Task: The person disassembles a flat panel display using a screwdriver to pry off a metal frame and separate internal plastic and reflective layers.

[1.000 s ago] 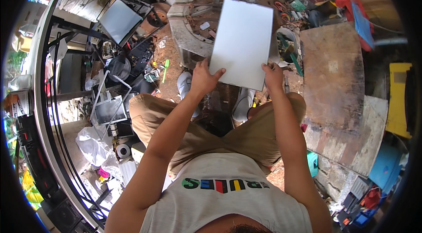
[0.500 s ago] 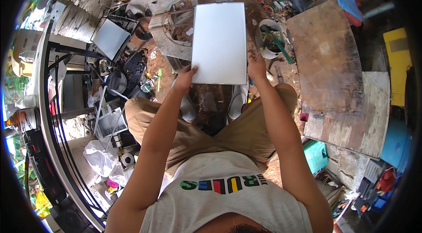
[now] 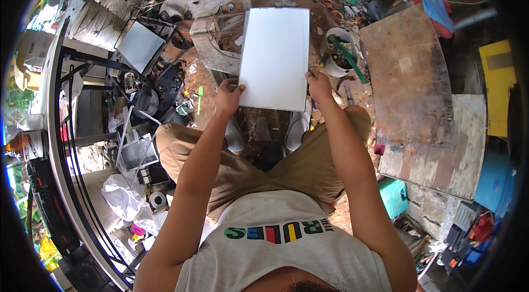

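Observation:
A flat white rectangular panel [image 3: 274,58] with thin pale edges is held up in front of me, above the ground and my shoes. My left hand [image 3: 229,96] grips its left edge near the lower corner, thumb on the face and fingers curled behind. On the opposite edge, a little higher, my right hand [image 3: 319,87] pinches the panel between thumb and fingers. Parts of the fingers behind it are hidden. Beyond the panel lies a worn, pale ring-shaped frame [image 3: 212,44], partly covered by it.
Right of the panel stands a white bucket [image 3: 330,63] with a green strip across it. Wooden boards [image 3: 408,71] lie farther right. To the left are a grey sheet [image 3: 140,47], black electronic scrap [image 3: 167,87], a green plastic spoon [image 3: 200,99] and a metal frame [image 3: 55,126].
The panel has come slightly nearer to me and its tilt has changed a little. Both hands have shifted with it, the right one closing more tightly on the edge.

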Tool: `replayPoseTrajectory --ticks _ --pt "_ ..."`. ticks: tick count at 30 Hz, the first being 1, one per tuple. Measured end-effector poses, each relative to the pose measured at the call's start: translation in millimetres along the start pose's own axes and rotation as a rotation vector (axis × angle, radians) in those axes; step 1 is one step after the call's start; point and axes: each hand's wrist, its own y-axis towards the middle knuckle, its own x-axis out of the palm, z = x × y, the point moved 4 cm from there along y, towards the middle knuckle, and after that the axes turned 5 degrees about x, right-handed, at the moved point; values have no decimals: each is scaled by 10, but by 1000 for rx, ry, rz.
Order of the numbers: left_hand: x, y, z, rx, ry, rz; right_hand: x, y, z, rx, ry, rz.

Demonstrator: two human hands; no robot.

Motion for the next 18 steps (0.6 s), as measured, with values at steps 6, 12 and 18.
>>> replayPoseTrajectory --ticks 6,12,18 --pt "-12 117 326 -57 249 -9 33 -7 -22 -29 17 9" --pt "-19 215 718 -107 639 -42 10 19 -16 -34 -14 4" --pt "-100 287 638 -13 638 13 12 24 -18 -47 3 39"
